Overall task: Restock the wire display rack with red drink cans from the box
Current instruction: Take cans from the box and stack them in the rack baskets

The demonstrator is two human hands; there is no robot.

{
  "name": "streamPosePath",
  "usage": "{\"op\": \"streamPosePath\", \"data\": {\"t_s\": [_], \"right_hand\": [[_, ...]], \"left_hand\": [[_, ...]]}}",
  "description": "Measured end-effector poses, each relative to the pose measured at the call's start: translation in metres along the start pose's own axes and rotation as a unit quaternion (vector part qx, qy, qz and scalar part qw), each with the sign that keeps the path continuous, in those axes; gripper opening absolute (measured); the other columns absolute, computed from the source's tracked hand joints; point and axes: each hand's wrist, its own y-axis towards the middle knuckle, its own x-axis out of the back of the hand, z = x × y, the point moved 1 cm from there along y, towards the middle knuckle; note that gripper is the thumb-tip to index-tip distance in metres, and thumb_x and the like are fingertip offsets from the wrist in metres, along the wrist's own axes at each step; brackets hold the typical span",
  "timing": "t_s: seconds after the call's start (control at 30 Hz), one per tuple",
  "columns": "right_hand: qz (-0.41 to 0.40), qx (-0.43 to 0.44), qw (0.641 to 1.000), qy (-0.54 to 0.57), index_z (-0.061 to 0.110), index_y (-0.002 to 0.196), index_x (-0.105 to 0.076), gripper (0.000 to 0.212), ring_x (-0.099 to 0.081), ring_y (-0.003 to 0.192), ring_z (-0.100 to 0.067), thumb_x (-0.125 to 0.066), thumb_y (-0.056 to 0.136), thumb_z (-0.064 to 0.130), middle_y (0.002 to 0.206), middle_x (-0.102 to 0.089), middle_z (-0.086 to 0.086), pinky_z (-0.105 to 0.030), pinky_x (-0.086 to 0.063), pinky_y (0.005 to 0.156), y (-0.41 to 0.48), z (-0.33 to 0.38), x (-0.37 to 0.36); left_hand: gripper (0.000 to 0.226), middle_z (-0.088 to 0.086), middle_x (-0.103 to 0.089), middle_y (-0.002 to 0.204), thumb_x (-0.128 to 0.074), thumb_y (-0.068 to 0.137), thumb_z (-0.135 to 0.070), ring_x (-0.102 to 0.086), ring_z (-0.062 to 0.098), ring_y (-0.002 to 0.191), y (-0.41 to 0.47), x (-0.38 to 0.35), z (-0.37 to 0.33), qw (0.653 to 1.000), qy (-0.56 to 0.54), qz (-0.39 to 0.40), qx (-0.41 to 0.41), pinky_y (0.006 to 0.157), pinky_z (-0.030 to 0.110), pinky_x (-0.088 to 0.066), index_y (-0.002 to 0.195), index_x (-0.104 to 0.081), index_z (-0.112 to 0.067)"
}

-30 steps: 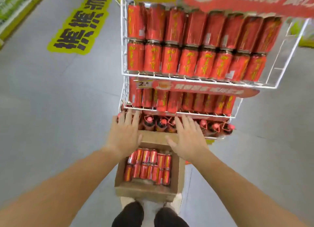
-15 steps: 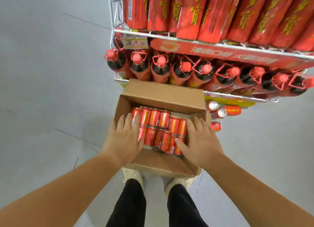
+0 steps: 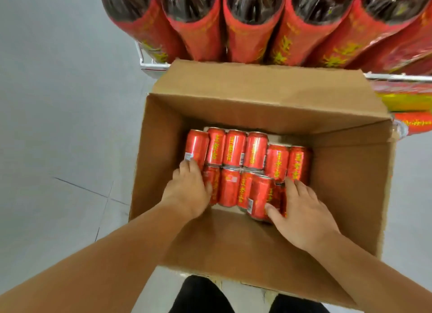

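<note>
The red drink cans (image 3: 236, 158) are seen lying on their sides in two rows on the bottom of the open cardboard box (image 3: 346, 191), packed side by side toward its far-left part, yellow lettering facing up. The far row is made up of six cans, the last two set slightly nearer than the rest. In the near row, one can (image 3: 260, 197) is tilted up above its neighbours.

The left hand (image 3: 189, 188) is laid over the left end of the near row, fingers curled down around a can that is almost wholly hidden beneath the palm; whether it is truly gripped cannot be told. The right hand (image 3: 301, 209) is pressed against the right end of the same row, thumb lying on the raised can, fingers spread flat over the cans beside it — touching, not visibly clamped. The hands are kept apart, with a few cans showing between them.

The box is set on the grey floor (image 3: 58, 125), its far flap (image 3: 257, 83) folded out toward the white wire rack (image 3: 154, 65) just behind. Dark bottles in red sleeves (image 3: 247, 32) are lined up on the rack above. Dark trouser legs (image 3: 201, 296) are glimpsed at the near edge.
</note>
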Motion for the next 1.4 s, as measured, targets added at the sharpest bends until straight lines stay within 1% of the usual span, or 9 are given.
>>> {"op": "streamPosePath", "data": {"t_s": [0.2, 0.33, 0.47, 0.63, 0.73, 0.97, 1.07, 1.17, 1.4], "right_hand": [[0.017, -0.069, 0.993, 0.094, 0.026, 0.153, -0.021, 0.078, -0.044, 0.135, -0.021, -0.051, 0.091, 0.065, 0.15, -0.039, 0.001, -0.039, -0.044, 0.106, 0.035, -0.004, -0.037], [0.031, -0.099, 0.98, 0.173, 0.028, 0.143, -0.034, 0.068, -0.05, 0.132, -0.022, -0.061, 0.089, 0.059, 0.144, -0.05, 0.002, -0.041, -0.045, 0.108, 0.048, -0.003, -0.06], [0.016, -0.142, 0.955, 0.26, 0.027, 0.142, -0.038, 0.074, -0.053, 0.13, -0.022, -0.073, 0.082, 0.053, 0.142, -0.054, 0.003, -0.043, -0.044, 0.108, 0.059, 0.002, -0.074], [-0.011, -0.157, 0.928, 0.338, 0.03, 0.137, -0.043, 0.073, -0.056, 0.126, -0.021, -0.084, 0.077, 0.041, 0.132, -0.057, 0.007, -0.043, -0.045, 0.107, 0.064, 0.004, -0.074], [-0.019, -0.143, 0.92, 0.365, 0.03, 0.131, -0.049, 0.065, -0.06, 0.117, -0.017, -0.085, 0.077, 0.035, 0.116, -0.059, 0.011, -0.034, -0.047, 0.098, 0.061, 0.002, -0.065], [-0.024, -0.085, 0.916, 0.392, 0.039, 0.116, -0.045, 0.054, -0.059, 0.098, -0.006, -0.083, 0.078, 0.035, 0.104, -0.055, 0.02, -0.028, -0.05, 0.087, 0.027, 0.013, -0.004], [-0.041, -0.067, 0.921, 0.382, 0.04, 0.107, -0.045, 0.05, -0.062, 0.086, -0.006, -0.084, 0.076, 0.036, 0.097, -0.059, 0.018, -0.022, -0.049, 0.072, 0.007, 0.022, 0.038], [-0.063, -0.065, 0.922, 0.375, 0.034, 0.109, -0.045, 0.052, -0.06, 0.082, -0.004, -0.083, 0.074, 0.04, 0.096, -0.059, 0.015, -0.023, -0.048, 0.067, -0.021, 0.033, 0.088], [-0.135, -0.04, 0.927, 0.348, 0.029, 0.1, -0.055, 0.037, -0.059, 0.081, -0.007, -0.079, 0.076, 0.041, 0.088, -0.06, 0.014, -0.029, -0.046, 0.069, -0.103, 0.054, 0.202]], "left_hand": [[0.078, 0.017, -0.033, 0.148, -0.053, 0.1, -0.039, -0.045, 0.033, 0.133, 0.05, -0.02, 0.007, 0.994, -0.073, -0.055, 0.065, 0.105, 0.044, -0.043, 0.156, -0.011, -0.004], [0.079, 0.016, -0.04, 0.141, -0.067, 0.093, -0.041, -0.056, 0.035, 0.124, 0.069, -0.022, 0.008, 0.98, -0.144, -0.077, 0.117, 0.099, 0.045, -0.049, 0.151, -0.024, -0.007], [0.09, 0.014, -0.044, 0.139, -0.08, 0.081, -0.045, -0.054, 0.034, 0.127, 0.086, -0.024, -0.001, 0.966, -0.185, -0.084, 0.162, 0.101, 0.046, -0.049, 0.145, -0.03, -0.009], [0.069, 0.014, -0.049, 0.135, -0.077, 0.087, -0.032, -0.059, 0.033, 0.12, 0.089, -0.025, 0.001, 0.953, -0.235, -0.117, 0.154, 0.098, 0.045, -0.049, 0.139, -0.039, -0.01], [0.066, 0.012, -0.05, 0.133, -0.078, 0.086, -0.033, -0.058, 0.032, 0.118, 0.079, -0.016, 0.003, 0.949, -0.27, -0.096, 0.13, 0.099, 0.043, -0.047, 0.138, -0.044, -0.011], [0.069, 0.006, -0.05, 0.13, -0.082, 0.082, -0.032, -0.057, 0.025, 0.116, 0.021, 0.014, -0.011, 0.952, -0.288, -0.066, 0.073, 0.1, 0.044, -0.05, 0.137, -0.044, -0.014], [0.064, 0.005, -0.055, 0.119, -0.086, 0.077, -0.026, -0.061, 0.02, 0.103, -0.013, 0.032, -0.026, 0.945, -0.316, -0.057, 0.065, 0.077, 0.027, -0.052, 0.128, -0.049, -0.012], [0.06, 0.001, -0.059, 0.104, -0.088, 0.071, -0.025, -0.061, 0.01, 0.082, -0.05, 0.06, -0.046, 0.939, -0.335, -0.054, 0.06, 0.056, 0.013, -0.038, 0.115, -0.049, -0.015], [0.064, -0.003, -0.055, 0.102, -0.089, 0.066, -0.037, -0.059, 0.009, 0.081, -0.138, 0.159, -0.086, 0.936, -0.34, -0.089, 0.027, 0.057, 0.019, -0.041, 0.109, -0.045, -0.022]]}}
